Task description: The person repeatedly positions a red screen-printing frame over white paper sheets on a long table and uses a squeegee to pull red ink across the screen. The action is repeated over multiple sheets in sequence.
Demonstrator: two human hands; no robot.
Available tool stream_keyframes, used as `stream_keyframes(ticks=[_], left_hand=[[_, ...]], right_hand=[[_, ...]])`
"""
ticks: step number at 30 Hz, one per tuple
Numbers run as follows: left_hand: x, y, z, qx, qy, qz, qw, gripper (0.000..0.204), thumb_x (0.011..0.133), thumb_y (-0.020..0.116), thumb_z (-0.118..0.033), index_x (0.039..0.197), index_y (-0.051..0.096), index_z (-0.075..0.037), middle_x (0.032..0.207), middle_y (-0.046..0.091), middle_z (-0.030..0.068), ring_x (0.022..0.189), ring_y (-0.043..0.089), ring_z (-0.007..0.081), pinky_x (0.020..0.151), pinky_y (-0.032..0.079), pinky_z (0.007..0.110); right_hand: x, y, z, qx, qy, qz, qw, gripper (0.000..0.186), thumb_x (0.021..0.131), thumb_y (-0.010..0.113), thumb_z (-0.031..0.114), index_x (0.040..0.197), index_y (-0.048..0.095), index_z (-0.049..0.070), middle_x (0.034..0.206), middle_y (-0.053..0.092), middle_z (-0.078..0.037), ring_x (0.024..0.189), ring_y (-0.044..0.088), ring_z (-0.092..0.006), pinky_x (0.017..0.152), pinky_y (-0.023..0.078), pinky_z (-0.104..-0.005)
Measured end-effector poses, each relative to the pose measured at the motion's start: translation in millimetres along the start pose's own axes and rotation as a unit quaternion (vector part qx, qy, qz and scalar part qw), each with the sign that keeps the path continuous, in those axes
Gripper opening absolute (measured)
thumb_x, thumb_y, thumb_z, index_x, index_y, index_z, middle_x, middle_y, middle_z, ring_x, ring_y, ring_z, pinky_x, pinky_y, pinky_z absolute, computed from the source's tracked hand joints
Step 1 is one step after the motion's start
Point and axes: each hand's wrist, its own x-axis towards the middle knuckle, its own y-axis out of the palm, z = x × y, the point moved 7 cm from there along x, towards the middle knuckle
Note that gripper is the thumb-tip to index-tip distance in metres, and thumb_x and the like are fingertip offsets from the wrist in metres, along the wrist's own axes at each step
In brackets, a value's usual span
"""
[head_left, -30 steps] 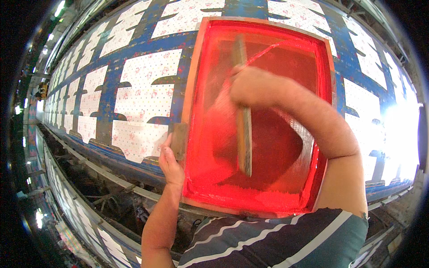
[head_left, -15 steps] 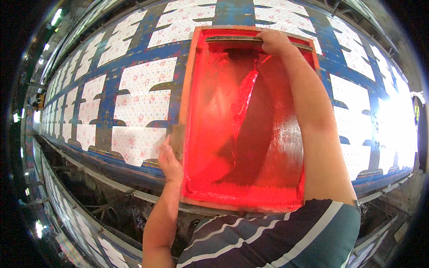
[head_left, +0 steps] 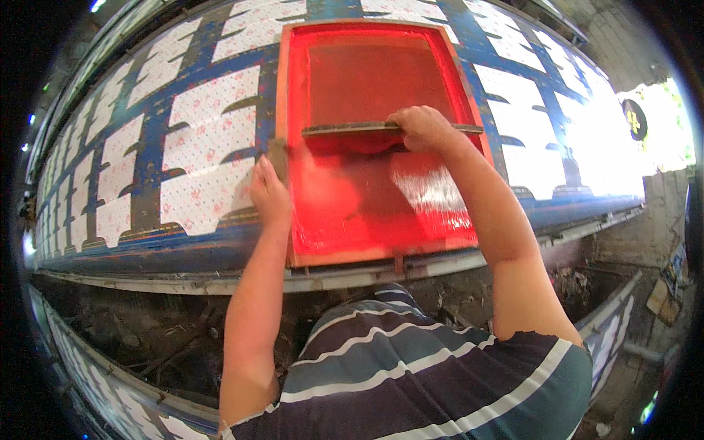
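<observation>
A screen-printing frame (head_left: 284, 81) with a wooden rim lies on the long blue table, its mesh and inner sides coated in bright red ink. My right hand (head_left: 424, 130) grips the top edge of a long, flat squeegee (head_left: 341, 129), which stands crosswise on the mesh near the middle. Beyond the blade the mesh looks darker red; nearer to me the ink (head_left: 330, 213) is wet and shiny. My left hand (head_left: 268, 192) is closed at a brownish flat handle (head_left: 278, 158) on the frame's left side; its fingertips are partly hidden.
White cut fabric pieces (head_left: 213, 143) with small coloured prints lie in rows on the blue table (head_left: 242, 249), left and right of the frame. A rail (head_left: 183, 282) runs along its near edge. Behind me another table (head_left: 110, 389) carries more white pieces.
My right hand has drawn the squeegee from the frame's far end toward me, to about mid-mesh. My left hand stays at the side handle. The whole view has shifted.
</observation>
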Motion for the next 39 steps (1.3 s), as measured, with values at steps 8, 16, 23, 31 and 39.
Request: stream_keyframes(ticks=[8, 16, 23, 31, 39], left_hand=[[3, 0, 11, 0.036, -0.017, 0.016, 0.999, 0.066, 0.120, 0.044, -0.056, 0.127, 0.075, 0.002, 0.124, 0.078, 0.0271, 0.120, 0.073, 0.0465, 0.105, 0.054, 0.053], [1, 0, 4, 0.051, -0.011, -0.005, 0.999, 0.067, 0.119, 0.046, -0.056, 0.130, 0.075, 0.003, 0.127, 0.078, 0.0290, 0.124, 0.073, 0.0473, 0.107, 0.054, 0.053], [8, -3, 16, 0.097, -0.025, -0.039, 0.994, 0.069, 0.119, 0.046, -0.057, 0.110, 0.077, 0.004, 0.108, 0.080, 0.0295, 0.108, 0.076, 0.0478, 0.096, 0.054, 0.057], [9, 0, 11, 0.166, -0.001, 0.012, 0.986, 0.044, 0.096, 0.088, -0.044, 0.112, 0.085, -0.003, 0.103, 0.085, 0.0145, 0.096, 0.080, 0.0286, 0.092, 0.059, 0.044], [15, 4, 22, 0.135, -0.055, 0.008, 0.989, 0.036, 0.092, 0.091, -0.031, 0.116, 0.086, -0.005, 0.106, 0.086, 0.0119, 0.097, 0.079, 0.0250, 0.092, 0.059, 0.043]], right_hand=[[-165, 45, 100, -0.030, -0.008, -0.066, 0.997, 0.041, 0.081, 0.083, 0.013, 0.122, 0.081, 0.019, 0.113, 0.082, -0.013, 0.109, 0.080, -0.0368, 0.094, 0.063, -0.0551], [-169, 23, 96, 0.013, 0.026, -0.034, 0.999, 0.034, 0.091, 0.074, 0.009, 0.122, 0.080, 0.020, 0.110, 0.083, -0.014, 0.107, 0.079, -0.0405, 0.093, 0.062, -0.0580], [-213, 11, 114, 0.018, -0.039, -0.112, 0.993, 0.034, 0.088, 0.078, 0.009, 0.120, 0.079, 0.019, 0.113, 0.083, -0.012, 0.108, 0.081, -0.0368, 0.093, 0.063, -0.0535], [-278, 12, 74, 0.238, -0.132, -0.236, 0.933, 0.041, 0.087, 0.088, 0.015, 0.127, 0.080, 0.010, 0.128, 0.079, -0.013, 0.123, 0.073, -0.0376, 0.107, 0.057, -0.0508], [-316, 42, -103, 0.195, 0.218, -0.316, 0.903, 0.044, 0.091, 0.087, 0.012, 0.133, 0.078, 0.005, 0.137, 0.076, -0.020, 0.131, 0.069, -0.0416, 0.115, 0.054, -0.0521]])
